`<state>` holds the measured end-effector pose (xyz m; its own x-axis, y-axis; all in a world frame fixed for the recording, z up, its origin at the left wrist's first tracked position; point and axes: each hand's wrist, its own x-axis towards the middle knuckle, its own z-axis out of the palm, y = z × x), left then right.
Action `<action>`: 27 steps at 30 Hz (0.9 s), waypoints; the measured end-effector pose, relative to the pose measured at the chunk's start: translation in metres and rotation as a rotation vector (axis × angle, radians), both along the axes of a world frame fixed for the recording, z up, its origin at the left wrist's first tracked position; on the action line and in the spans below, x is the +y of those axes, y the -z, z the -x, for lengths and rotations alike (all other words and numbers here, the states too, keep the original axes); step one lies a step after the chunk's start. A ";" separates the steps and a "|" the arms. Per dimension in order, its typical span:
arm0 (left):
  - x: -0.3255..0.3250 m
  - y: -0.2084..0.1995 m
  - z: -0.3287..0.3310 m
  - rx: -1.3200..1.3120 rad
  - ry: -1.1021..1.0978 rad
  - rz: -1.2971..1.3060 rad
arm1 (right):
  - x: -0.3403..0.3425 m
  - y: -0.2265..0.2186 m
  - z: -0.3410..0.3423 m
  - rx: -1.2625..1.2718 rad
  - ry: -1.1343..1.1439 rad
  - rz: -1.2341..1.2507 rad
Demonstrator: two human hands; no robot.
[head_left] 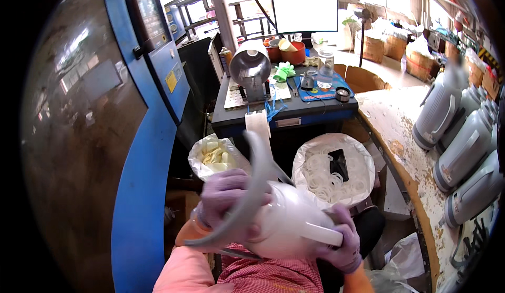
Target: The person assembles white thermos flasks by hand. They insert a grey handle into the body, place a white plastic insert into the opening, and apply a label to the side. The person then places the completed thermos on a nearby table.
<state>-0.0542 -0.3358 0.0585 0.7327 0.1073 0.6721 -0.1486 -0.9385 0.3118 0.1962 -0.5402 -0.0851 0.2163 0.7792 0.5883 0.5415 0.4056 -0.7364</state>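
Observation:
A white thermos flask [286, 224] lies tilted across my lap, somewhat smeared by motion. Around its left end my left hand [226, 195], in a purple glove, is closed, with a curved grey handle-like piece [252, 188] in front of part of the palm. Whether that grey piece is fixed to the flask I cannot tell. My right hand [344, 240], also gloved, grips the flask's right end by its white side handle [322, 234]. Some of its fingers are hidden behind the flask.
Ahead stands a dark workbench [258, 128] with a metal cylinder fixture [251, 64] and a monitor [305, 13]. Below it are a lined bin of clear rings [315, 174] and a bag of pale pieces [215, 153]. Grey flasks [437, 109] line the right table; a blue machine [142, 188] stands left.

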 end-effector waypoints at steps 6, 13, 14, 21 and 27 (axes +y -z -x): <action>-0.002 -0.009 0.006 -0.263 -0.085 -0.161 | -0.016 0.024 0.007 0.373 -0.209 0.345; 0.021 0.026 0.022 -0.540 0.093 -0.331 | -0.050 -0.007 -0.020 0.571 0.032 0.178; 0.027 0.035 0.025 -0.395 0.055 -0.332 | -0.058 -0.006 -0.029 0.904 -0.078 -0.037; -0.031 0.130 -0.016 0.246 0.150 0.450 | -0.057 -0.073 -0.076 0.947 0.462 -0.385; 0.011 0.126 -0.024 -0.331 0.146 0.969 | -0.051 -0.096 -0.206 0.505 0.986 -0.437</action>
<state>-0.0303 -0.3245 -0.0673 0.5764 0.6344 0.5151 -0.4570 -0.2724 0.8467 0.4019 -0.5908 0.0114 0.8930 -0.0982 0.4392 0.4494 0.2467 -0.8586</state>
